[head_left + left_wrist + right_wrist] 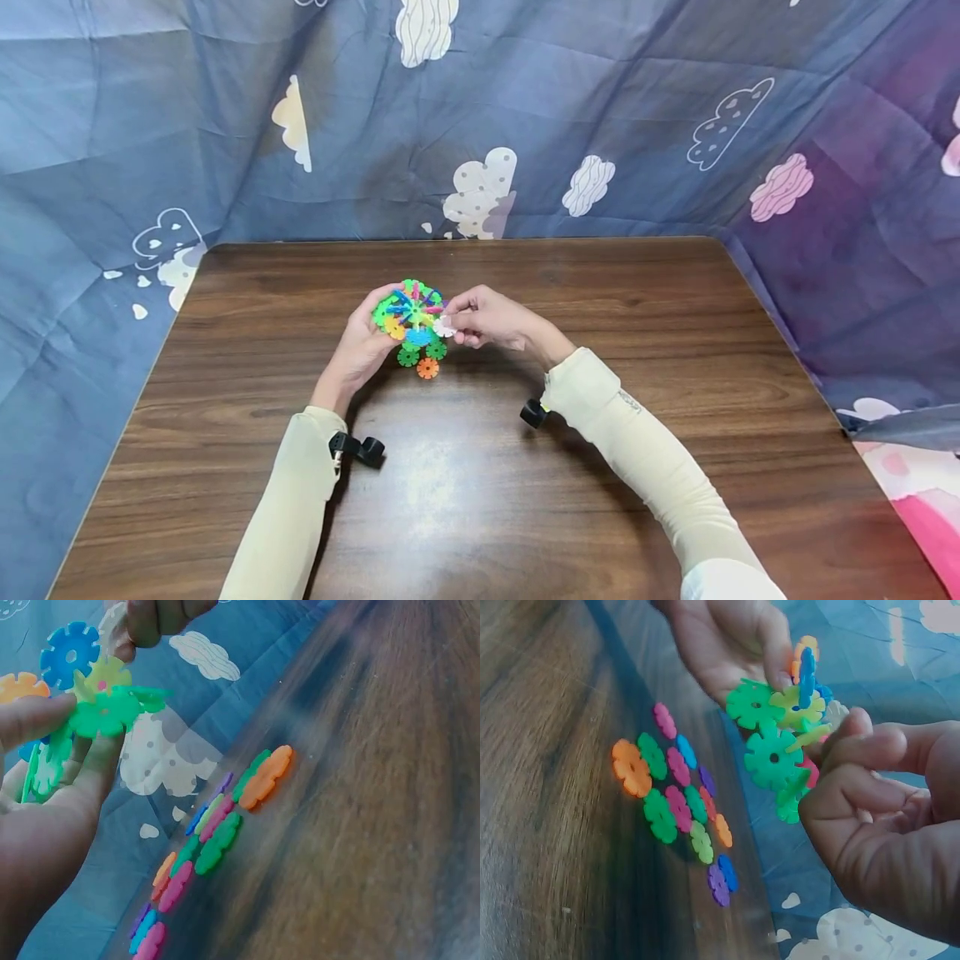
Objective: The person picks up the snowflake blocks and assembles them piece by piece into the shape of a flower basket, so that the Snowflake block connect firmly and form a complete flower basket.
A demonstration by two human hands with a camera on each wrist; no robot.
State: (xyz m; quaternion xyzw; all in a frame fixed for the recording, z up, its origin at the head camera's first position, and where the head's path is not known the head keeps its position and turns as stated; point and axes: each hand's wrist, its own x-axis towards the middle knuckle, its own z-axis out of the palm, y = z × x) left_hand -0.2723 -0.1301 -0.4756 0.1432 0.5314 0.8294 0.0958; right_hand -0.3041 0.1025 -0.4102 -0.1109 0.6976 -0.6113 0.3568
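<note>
Creased, cloud-printed blue cloth behind a glossy wood-grain table. From afar I see the left hand clamped on a spiky cluster of interlocked plastic snowflake discs, above the table. The right hand pinches a white disc at its side. Scalloped loose discs lie flat below.

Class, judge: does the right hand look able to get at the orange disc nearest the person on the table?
Probably yes: nothing covers the orange disc, but the right hand pinches a white piece, so it would likely need freeing first.
</note>
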